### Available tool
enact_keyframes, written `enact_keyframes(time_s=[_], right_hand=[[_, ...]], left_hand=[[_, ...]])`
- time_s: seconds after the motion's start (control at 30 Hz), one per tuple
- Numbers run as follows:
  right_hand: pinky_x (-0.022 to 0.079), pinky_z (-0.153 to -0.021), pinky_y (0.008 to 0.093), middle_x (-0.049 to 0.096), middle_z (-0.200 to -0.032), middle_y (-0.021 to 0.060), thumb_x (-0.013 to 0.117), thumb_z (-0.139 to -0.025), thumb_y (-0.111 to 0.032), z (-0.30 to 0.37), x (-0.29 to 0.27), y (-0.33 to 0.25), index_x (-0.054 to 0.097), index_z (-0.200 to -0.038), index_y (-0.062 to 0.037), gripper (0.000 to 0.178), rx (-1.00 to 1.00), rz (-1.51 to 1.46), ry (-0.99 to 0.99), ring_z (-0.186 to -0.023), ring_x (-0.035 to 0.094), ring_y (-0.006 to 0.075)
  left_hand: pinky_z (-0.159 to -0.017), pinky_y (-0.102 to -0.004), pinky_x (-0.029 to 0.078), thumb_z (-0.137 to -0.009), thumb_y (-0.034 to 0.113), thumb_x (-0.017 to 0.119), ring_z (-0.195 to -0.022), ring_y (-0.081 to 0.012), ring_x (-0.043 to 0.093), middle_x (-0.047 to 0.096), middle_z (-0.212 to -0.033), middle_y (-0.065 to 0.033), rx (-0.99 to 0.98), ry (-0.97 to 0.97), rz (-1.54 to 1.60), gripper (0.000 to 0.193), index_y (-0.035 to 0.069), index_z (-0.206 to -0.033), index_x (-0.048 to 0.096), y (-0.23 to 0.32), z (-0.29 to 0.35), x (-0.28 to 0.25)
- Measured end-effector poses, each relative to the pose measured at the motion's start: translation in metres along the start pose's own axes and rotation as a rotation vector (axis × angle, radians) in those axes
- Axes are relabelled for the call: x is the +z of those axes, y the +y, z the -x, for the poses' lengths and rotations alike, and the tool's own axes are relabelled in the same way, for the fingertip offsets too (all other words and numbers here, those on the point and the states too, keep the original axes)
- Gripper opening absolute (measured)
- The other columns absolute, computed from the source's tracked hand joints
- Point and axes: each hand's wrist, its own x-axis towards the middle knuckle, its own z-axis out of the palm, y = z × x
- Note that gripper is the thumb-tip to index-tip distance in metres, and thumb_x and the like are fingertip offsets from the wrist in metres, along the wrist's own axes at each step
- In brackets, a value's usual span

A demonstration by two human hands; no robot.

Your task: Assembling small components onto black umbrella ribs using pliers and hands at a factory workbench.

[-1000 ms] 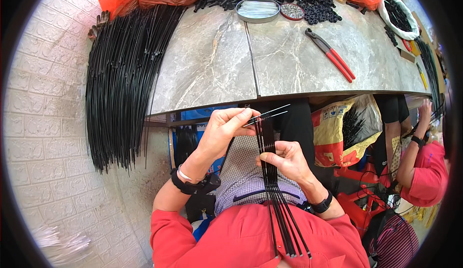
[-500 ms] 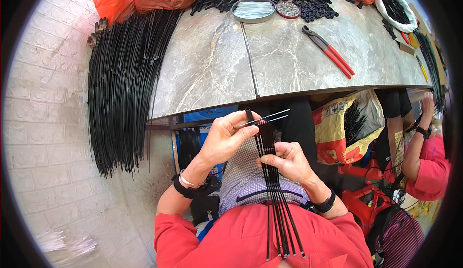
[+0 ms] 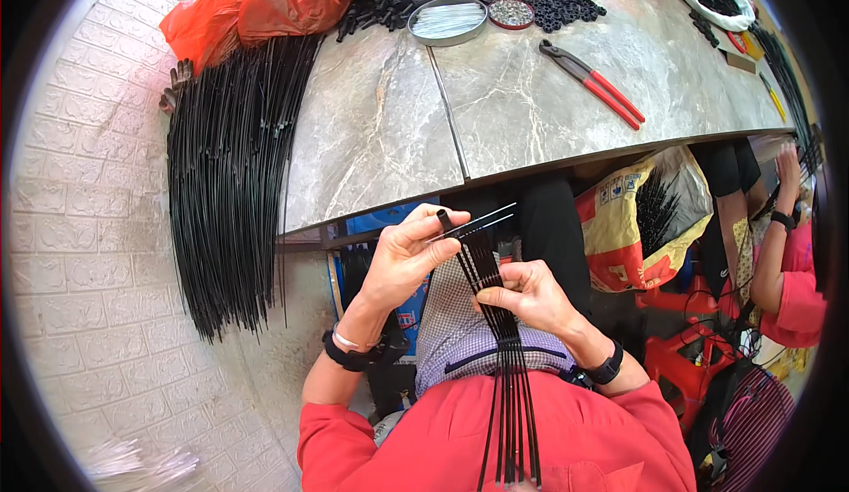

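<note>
My left hand (image 3: pixel 398 257) is closed at the top of a bundle of thin black rods (image 3: pixel 511 395), pinching a short black tube (image 3: pixel 444 219) there. Two thin wire-like pieces (image 3: pixel 488 220) with pale shine stick out to the right from between its thumb and fingers. Lower down, my right hand (image 3: pixel 533 297) grips the same bundle between thumb and bent fingers. Below that hand the rods fan out over my red top, their pale tips near the lower edge. Whether the wires pass through the rods, I cannot tell.
Beyond my hands stands a grey marbled table (image 3: pixel 371 129). On it lie red-handled cutters (image 3: pixel 612 103), a round tin of silvery pins (image 3: pixel 448 21), and black parts (image 3: pixel 566 12). Black rods (image 3: pixel 230 191) hang off its left end. A sack (image 3: pixel 610 253) and another person's hand (image 3: pixel 787 169) are at right.
The view has shifted and turned slightly. Both hands keep their grips on the bundle; the left hand and the wire-like pieces appear a little further left.
</note>
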Motion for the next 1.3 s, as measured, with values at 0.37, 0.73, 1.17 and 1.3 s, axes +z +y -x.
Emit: enact_keyframes(time_s=[0.37, 0.73, 1.17, 1.3], right_hand=[[0.052, -0.068, 0.0227, 0.07, -0.079, 0.0059, 0.065, -0.086, -0.003, 0.002, -0.001, 0.002, 0.069, -0.095, 0.0032, 0.011, -0.024, 0.071, 0.013, -0.073, 0.064, 0.0085], [0.051, -0.07, 0.0227, 0.071, -0.084, 0.0071, 0.068, -0.084, -0.006, -0.006, -0.016, -0.004, 0.069, -0.093, 0.0034, 0.013, 0.113, -0.176, -0.255, -0.075, 0.064, 0.0094], [0.051, -0.081, 0.0267, 0.066, -0.099, 0.0075, 0.071, -0.085, -0.01, 0.006, 0.006, -0.034, 0.061, -0.109, 0.0047, 0.03, -0.298, -0.077, 0.034, -0.089, 0.062, 0.0105], [0.05, -0.068, 0.0211, 0.067, -0.085, 0.0031, 0.063, -0.09, -0.008, -0.001, 0.0, -0.027, 0.064, -0.103, 0.0057, 0.019, -0.221, -0.057, 0.073, -0.078, 0.06, 0.0049]], left_hand=[[-0.091, -0.0271, 0.048, -0.085, -0.001, 0.068, -0.1, -0.0131, 0.06, 0.064, -0.109, -0.0086, 0.026, 0.228, 0.054, 0.035, -0.005, -0.118, 0.058, -0.008, 0.007, 0.014], [-0.085, -0.0263, 0.051, -0.086, -0.003, 0.065, -0.096, -0.012, 0.061, 0.064, -0.105, -0.0068, 0.021, 0.081, 0.161, 0.029, -0.004, -0.114, 0.06, -0.013, 0.01, 0.008], [-0.089, -0.0287, 0.048, -0.086, 0.007, 0.069, -0.097, -0.0142, 0.06, 0.064, -0.104, -0.0074, -0.027, 0.022, 0.09, 0.032, -0.004, -0.114, 0.06, -0.003, 0.007, 0.008], [-0.09, -0.0289, 0.047, -0.085, 0.006, 0.069, -0.097, -0.014, 0.06, 0.064, -0.104, -0.0068, -0.056, -0.007, 0.094, 0.03, -0.004, -0.113, 0.061, 0.006, 0.006, 0.011]])
